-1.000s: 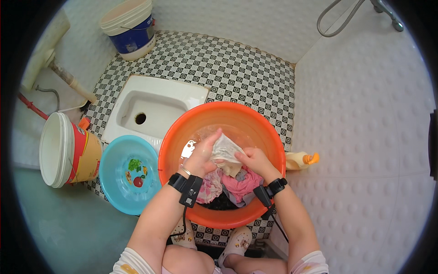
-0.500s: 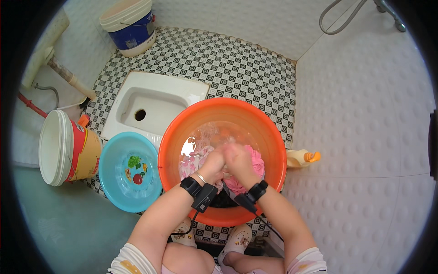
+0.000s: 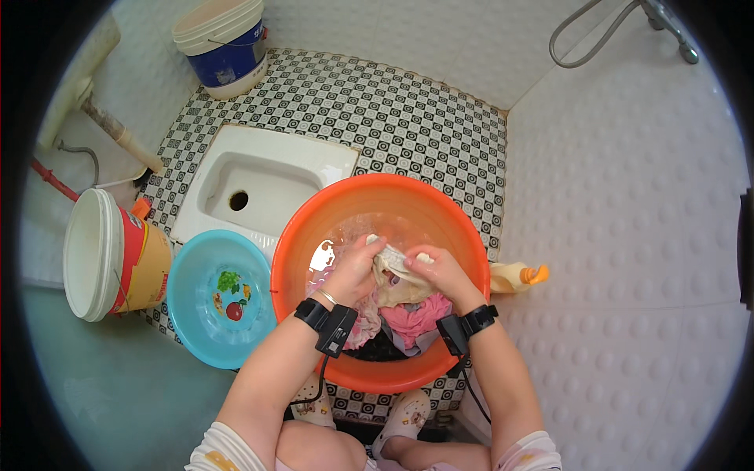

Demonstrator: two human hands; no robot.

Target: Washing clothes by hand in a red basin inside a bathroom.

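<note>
A large orange basin in front of me holds water and wet laundry. My left hand and my right hand each grip the edge of a small cream-coloured garment, stretched between them above the water. Its exact kind is hard to make out. Below it lie a pink cloth on the right and a white-and-pink patterned cloth on the left. Something dark sits at the near side of the basin. Both wrists wear black bands with small boxes and cables.
Left of the orange basin stands a light blue basin with fruit pictures. Beyond are a squat toilet, a red-and-yellow bucket and a blue-and-white bucket. A cream bottle with orange cap lies at the right by the wall.
My hands were close together and blurred, low over the laundry. They have moved apart, and the cream garment now spreads between them.
</note>
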